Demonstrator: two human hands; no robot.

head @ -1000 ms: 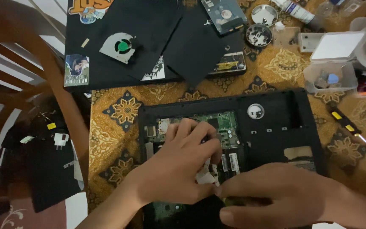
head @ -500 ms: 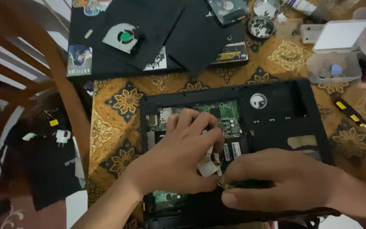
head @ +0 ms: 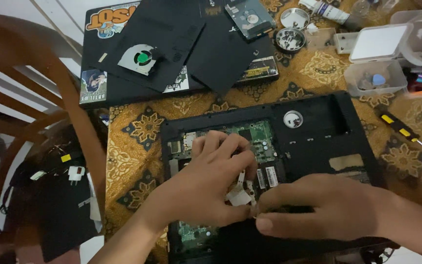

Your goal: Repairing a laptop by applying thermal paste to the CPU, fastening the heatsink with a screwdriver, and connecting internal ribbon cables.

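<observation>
Little shifted since earlier frame. White ribbon cable [head: 239, 194] pinched by left hand [head: 206, 188] and right hand [head: 318, 208] fingertips over opened laptop base [head: 328, 122], cable between hands.

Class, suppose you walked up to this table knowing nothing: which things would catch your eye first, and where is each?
First, the two hands at bottom centre: the left hand and right hand meet over a small white ribbon cable inside an opened black laptop base, its green circuit board exposed. Next, a loose cooling fan with a green hub lies on black panels at upper left, and a yellow-and-black screwdriver rests on the patterned cloth at right.
</observation>
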